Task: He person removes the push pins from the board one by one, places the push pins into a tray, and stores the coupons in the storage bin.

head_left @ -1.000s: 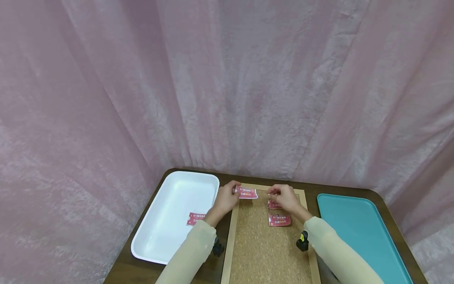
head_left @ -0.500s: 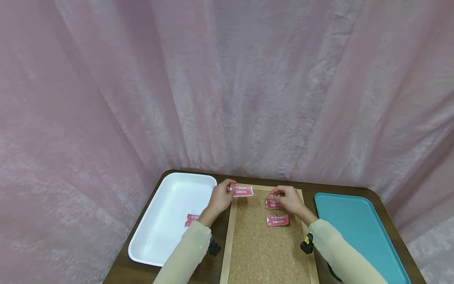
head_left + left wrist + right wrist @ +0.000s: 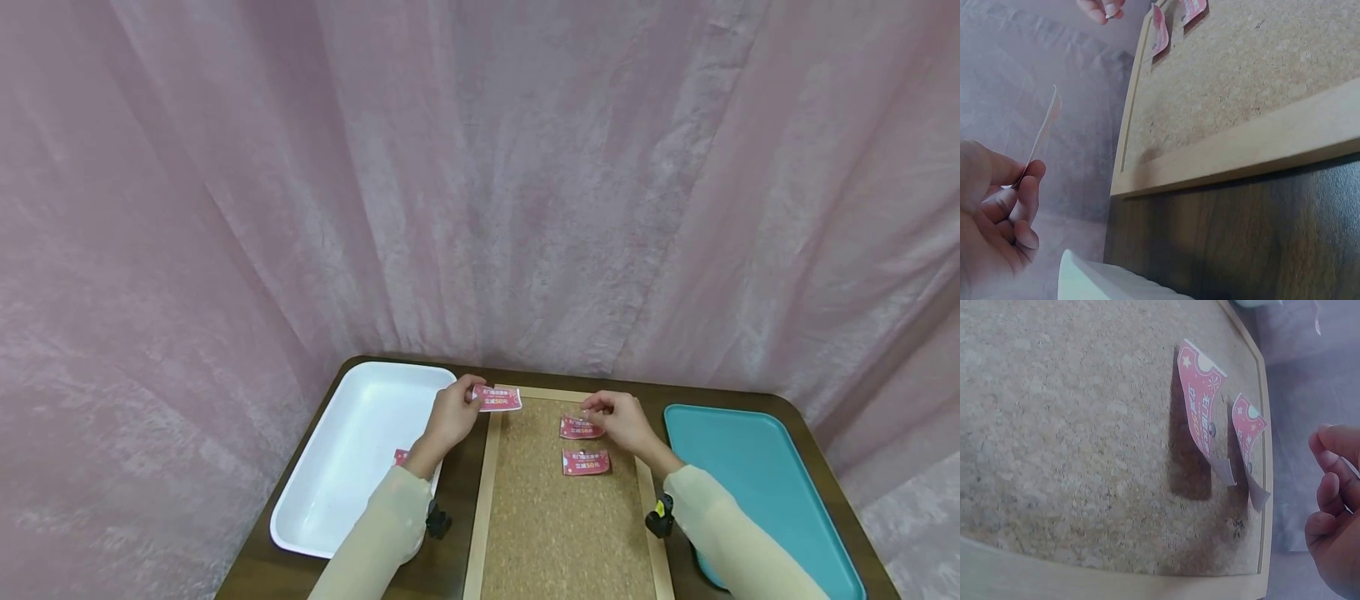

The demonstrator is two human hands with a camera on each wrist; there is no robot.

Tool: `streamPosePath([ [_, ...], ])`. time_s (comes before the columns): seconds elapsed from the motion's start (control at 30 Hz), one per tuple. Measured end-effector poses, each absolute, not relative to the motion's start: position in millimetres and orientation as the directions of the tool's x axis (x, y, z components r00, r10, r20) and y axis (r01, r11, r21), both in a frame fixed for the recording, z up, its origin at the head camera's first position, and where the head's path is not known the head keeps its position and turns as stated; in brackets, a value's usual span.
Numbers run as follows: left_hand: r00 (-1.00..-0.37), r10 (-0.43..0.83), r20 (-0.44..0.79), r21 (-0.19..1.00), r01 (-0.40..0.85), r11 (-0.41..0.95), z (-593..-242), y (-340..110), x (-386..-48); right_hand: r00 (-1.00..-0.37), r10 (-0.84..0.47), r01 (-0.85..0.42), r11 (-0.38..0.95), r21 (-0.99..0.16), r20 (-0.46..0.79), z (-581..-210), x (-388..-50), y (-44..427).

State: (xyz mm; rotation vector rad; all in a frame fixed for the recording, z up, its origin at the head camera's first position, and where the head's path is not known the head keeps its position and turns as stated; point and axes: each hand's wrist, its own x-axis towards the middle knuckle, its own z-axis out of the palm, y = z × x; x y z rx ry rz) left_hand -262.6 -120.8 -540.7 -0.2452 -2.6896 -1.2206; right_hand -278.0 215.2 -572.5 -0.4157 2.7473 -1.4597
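Observation:
My left hand (image 3: 452,414) pinches a pink paper coupon (image 3: 497,399) by its left end, above the corkboard's far left corner. In the left wrist view this coupon (image 3: 1044,128) is seen edge-on, clear of the board. My right hand (image 3: 618,421) hovers over the board's far right part, thumb and fingertips together on a small whitish pin (image 3: 1110,9), which is hard to make out. Below it, two coupons, a farther one (image 3: 580,427) and a nearer one (image 3: 587,463), are pinned to the corkboard (image 3: 566,533), their ends curling up.
At left stands a white tray (image 3: 315,500) with another pink coupon (image 3: 401,457), partly hidden by my left arm. A teal tray (image 3: 765,483) lies at right, partly under my right sleeve. Dark wooden table (image 3: 450,542) borders the wood-framed board. A pink curtain (image 3: 480,208) hangs behind.
My left hand has moved left with its coupon, toward the white tray's side. My right hand has shifted slightly right, uncovering more of the farther pinned coupon.

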Motion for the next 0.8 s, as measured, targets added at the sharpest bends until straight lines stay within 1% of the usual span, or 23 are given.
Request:
streamPosePath([
  [0.17,-0.972,0.077,0.222,0.729,0.218,0.649,-544,-124,-263,-0.970,-0.215,-0.213,0.553,-0.806,0.109,-572,-275,223],
  [0.37,-0.972,0.073,0.225,0.738,0.219,0.638,-544,-130,-263,-0.969,-0.220,-0.218,0.542,-0.812,0.113,-568,-273,232],
  [0.6,-0.980,0.069,0.185,0.759,0.187,0.623,-544,-137,-259,-0.971,-0.206,-0.221,0.558,-0.800,0.124,-571,-272,242],
  [0.8,-0.982,0.060,0.177,0.759,0.175,0.627,-545,-142,-255,-0.975,-0.187,-0.208,0.584,-0.785,0.120,-572,-271,249],
])
